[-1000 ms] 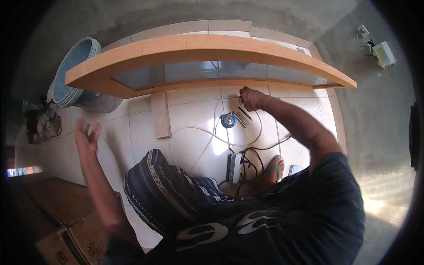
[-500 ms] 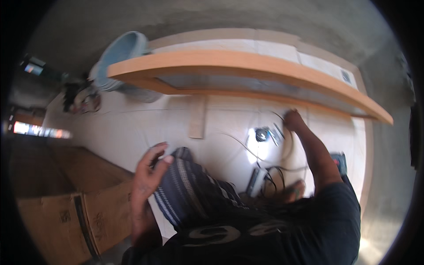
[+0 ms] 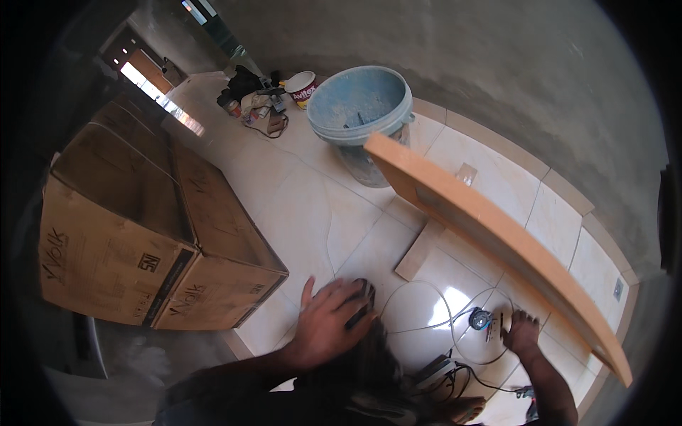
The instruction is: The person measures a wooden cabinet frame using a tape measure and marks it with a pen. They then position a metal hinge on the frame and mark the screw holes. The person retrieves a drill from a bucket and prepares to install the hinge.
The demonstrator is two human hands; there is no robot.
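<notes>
My left hand (image 3: 328,323) hangs over my dark-clothed knee, holding nothing, its fingers apart. Low over the tiles on the right, my right hand (image 3: 523,332) has its fingers curled. A thin pale cable (image 3: 455,339) runs in loose loops over the floor and meets that hand on both sides, so it appears gripped there, though the fingers partly hide it. Just left of this hand lie a round dark tape-measure-like object (image 3: 480,319) and a few slim tools (image 3: 499,326). A long orange-brown wooden frame (image 3: 490,224) stands on edge beyond the hand.
A large cardboard box (image 3: 121,248) stands at the left. A blue bucket (image 3: 359,106) is behind the frame's near-left end, with a smaller tub (image 3: 301,89) and clutter further back. A flat wood strip (image 3: 419,252) lies under the frame. A grey power strip (image 3: 435,370) with black cords lies near my foot.
My view has swung to the left, bringing the box and bucket further into sight. My left hand has reached forward over the knee. My right hand stays by the small tools with the cable.
</notes>
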